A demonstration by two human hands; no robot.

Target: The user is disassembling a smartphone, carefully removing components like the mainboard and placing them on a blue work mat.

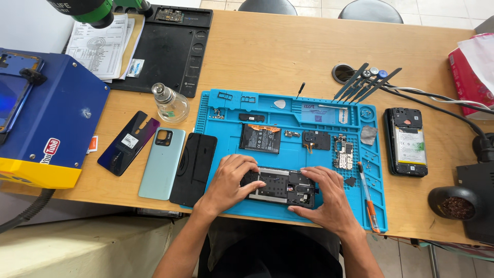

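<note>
The opened phone [280,186] lay on the blue mat [226,154], long axis left to right across the desk [288,56]. The left hand [230,181] and right hand [325,198] gripped its two ends, equally near.

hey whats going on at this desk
A person sits at a wooden table with an opened phone lying flat on a blue repair mat. The left hand grips the phone's left end and the right hand holds its right end. Beyond the hands, a loose battery and a circuit board lie on the mat. A pale green back cover lies left of the mat, and another opened phone lies to the right.
</note>
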